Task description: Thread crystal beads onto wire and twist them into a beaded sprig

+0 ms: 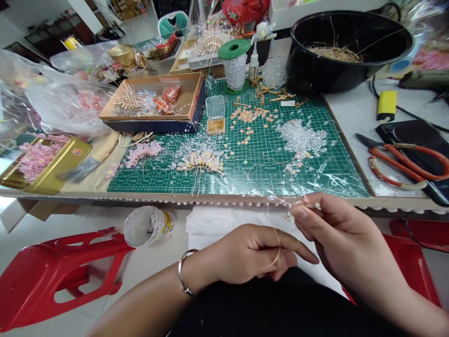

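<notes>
A green cutting mat (147,182) under a clear plastic sheet fills my work table, strewn with loose clear beads and small peach-coloured flowers. Beyond the mat stands a black bowl (315,70) holding dry straw. To the right of the mat lie orange-handled wire cutters (403,161). To its left sits a gold tin (75,150) of pink beaded sprays, and on the mat itself lies a finished-looking beaded hairpin (199,164).

My hands are just below the mat's near edge, close together but not touching, above a white cloth (210,222). My right hand (333,234) pinches a fine gold wire (277,243) strung with tiny clear beads (298,202), between thumb and fingers. The wire falls in a loose loop past my left hand (252,255), which is half curled, a metal bangle (182,271) on its wrist; I cannot tell whether it grips the wire.

This wire should weigh almost nothing and kink easily, and the beads look fragile and likely to slip. It seems safest to hold it close to the beads, between the fingertips.
</notes>
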Tool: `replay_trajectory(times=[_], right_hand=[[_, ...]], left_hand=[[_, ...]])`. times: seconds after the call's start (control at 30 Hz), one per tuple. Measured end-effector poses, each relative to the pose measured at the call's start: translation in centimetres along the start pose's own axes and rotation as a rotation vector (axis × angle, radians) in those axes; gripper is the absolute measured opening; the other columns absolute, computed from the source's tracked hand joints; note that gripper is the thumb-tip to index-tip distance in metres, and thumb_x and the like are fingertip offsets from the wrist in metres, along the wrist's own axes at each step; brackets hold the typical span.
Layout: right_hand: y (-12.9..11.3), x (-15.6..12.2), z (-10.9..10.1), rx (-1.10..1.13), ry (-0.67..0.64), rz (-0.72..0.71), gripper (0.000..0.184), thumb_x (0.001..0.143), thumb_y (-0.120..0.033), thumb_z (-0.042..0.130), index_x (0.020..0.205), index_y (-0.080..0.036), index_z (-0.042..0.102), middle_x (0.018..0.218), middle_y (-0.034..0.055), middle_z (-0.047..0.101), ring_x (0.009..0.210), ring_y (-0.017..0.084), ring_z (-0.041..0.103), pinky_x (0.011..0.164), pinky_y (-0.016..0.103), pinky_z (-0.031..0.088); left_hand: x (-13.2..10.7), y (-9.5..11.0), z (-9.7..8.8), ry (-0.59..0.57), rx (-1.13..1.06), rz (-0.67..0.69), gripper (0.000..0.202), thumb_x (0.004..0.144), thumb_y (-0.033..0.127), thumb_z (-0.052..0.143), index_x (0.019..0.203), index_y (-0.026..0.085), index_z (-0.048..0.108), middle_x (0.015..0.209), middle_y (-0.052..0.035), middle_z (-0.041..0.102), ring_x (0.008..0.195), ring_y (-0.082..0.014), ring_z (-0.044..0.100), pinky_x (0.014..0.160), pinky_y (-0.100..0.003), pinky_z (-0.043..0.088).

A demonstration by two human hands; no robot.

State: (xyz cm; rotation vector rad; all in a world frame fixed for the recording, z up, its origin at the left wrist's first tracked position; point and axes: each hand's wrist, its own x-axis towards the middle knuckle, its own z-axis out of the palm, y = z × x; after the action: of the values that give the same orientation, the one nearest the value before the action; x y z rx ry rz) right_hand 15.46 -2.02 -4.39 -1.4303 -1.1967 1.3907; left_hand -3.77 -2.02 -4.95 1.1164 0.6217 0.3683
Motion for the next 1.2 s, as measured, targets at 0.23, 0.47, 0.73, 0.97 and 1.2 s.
replay_trajectory(times=[0.23,0.47,0.73,0.97,1.2], right_hand=[[0.3,0.9,0.7,-0.173,0.098,-0.022,0.024,0.091,-0.047,0.066,0.082,-0.025,0.065,0.062,-0.0019,0.054,0.058,0.015,0.049,0.052,0.027,0.039],[1.0,0.4,-0.4,-0.163,-0.002,-0.002,0.03,0.091,-0.048,0.066,0.074,-0.024,0.062,0.062,-0.0026,0.051,0.059,0.014,0.045,0.054,0.028,0.037],[0.9,0.1,-0.7,-0.086,-0.069,0.088,0.029,0.088,-0.054,0.068,0.082,-0.026,0.065,0.06,-0.0038,0.048,0.057,0.014,0.041,0.051,0.027,0.035],[0.7,-0.1,-0.1,-0.11,-0.034,0.053,0.028,0.087,-0.052,0.07,0.076,-0.026,0.066,0.063,-0.0028,0.053,0.06,0.015,0.046,0.054,0.028,0.037],[1.4,-0.4,0.2,0.054,-0.083,0.051,0.021,0.09,-0.047,0.07,0.083,-0.028,0.067,0.066,-0.003,0.055,0.062,0.014,0.048,0.057,0.027,0.041]], left_hand=[[0.0,0.7,1.1,-0.047,-0.397,-0.019,0.028,0.096,0.041,0.06,0.105,0.018,0.073,0.066,0.001,0.056,0.048,-0.0061,0.045,0.044,-0.019,0.034],[-3.0,4.8,0.7,0.509,0.708,0.217,0.024,0.1,0.022,0.043,0.098,0.018,0.067,0.075,-0.0003,0.065,0.066,-0.0123,0.058,0.067,-0.025,0.046],[-3.4,5.2,1.7,0.187,1.492,0.06,0.021,0.099,0.023,0.05,0.086,0.018,0.065,0.078,-0.0016,0.065,0.067,-0.0197,0.06,0.057,-0.035,0.044],[-2.8,5.2,3.9,0.67,1.598,0.279,0.039,0.098,0.05,0.052,0.092,0.015,0.067,0.088,-0.0091,0.072,0.078,-0.0236,0.067,0.061,-0.035,0.051],[-0.7,3.4,3.1,0.643,1.607,0.194,0.019,0.092,0.013,0.054,0.074,0.019,0.057,0.06,0.001,0.058,0.048,-0.0134,0.051,0.045,-0.029,0.03]])
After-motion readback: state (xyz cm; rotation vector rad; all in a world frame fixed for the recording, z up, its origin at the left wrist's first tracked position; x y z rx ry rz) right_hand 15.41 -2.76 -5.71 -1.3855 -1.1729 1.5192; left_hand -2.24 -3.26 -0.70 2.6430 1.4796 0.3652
